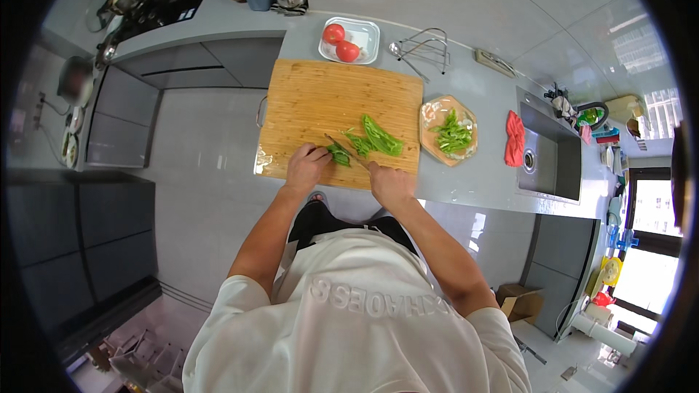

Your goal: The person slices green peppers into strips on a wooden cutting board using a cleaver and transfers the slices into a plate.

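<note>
My right hand (391, 183) is closed round the handle of a kitchen knife (348, 152), whose blade points up and left across the near part of a bamboo cutting board (344, 90). Against the blade's left side lies a dark green leafy piece (339, 156), and my left hand (308, 164) presses on its left end with bent fingers. Just beyond the knife, cut light green leaves (381, 137) rest on the board. On the right, a wooden-coloured polygonal plate (428, 134) holds a heap of chopped greens (452, 134).
Behind the board stands a white tray (374, 41) with two tomatoes (347, 51). A wire rack (426, 46) and a spoon (395, 49) are to its right. Farther right are a red cloth (514, 139) and a sink (551, 161). The hob (169, 11) is far left.
</note>
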Demonstrator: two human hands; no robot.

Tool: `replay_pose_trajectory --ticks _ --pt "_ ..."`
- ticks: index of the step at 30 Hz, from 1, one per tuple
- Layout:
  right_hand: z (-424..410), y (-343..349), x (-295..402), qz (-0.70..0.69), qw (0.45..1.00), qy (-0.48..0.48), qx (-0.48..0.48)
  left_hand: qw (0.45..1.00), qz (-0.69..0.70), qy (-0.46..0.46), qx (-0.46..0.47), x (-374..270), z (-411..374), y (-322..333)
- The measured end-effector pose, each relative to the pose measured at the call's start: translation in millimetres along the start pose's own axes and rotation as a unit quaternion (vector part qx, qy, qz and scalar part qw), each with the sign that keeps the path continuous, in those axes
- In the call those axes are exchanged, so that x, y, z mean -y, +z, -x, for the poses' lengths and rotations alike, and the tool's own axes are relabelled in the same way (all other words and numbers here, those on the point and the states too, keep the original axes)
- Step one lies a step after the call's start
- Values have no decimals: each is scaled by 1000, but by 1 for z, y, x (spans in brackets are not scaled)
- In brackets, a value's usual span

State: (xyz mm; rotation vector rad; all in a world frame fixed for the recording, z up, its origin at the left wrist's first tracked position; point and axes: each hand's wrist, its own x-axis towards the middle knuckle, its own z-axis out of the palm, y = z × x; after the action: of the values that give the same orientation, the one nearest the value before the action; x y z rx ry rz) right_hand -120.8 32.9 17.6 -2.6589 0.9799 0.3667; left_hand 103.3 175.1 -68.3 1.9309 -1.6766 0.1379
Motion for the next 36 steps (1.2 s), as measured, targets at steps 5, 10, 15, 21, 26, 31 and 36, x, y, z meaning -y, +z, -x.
replay_pose_trajectory --ticks 5,10,15,21,26,31,36 --pt "-2 9 -9 -57 998 14 -24 1000 24 -6 1 6 3 8" --pt "11 -23 14 -46 998 19 37 1000 29 -8 -1 4 7 9" --pt "4 -10 13 -36 998 21 43 1000 26 18 -5 2 3 5" --pt "8 5 -6 -95 994 47 -17 999 37 6 -7 0 7 4" --pt "15 15 2 -23 999 24 -34 999 39 -12 -8 -6 7 12" --pt "4 10 0 -96 992 71 38 999 42 -29 -8 -8 11 9" --pt "10 4 -9 -79 996 41 -7 999 43 -14 -16 -4 9 9"
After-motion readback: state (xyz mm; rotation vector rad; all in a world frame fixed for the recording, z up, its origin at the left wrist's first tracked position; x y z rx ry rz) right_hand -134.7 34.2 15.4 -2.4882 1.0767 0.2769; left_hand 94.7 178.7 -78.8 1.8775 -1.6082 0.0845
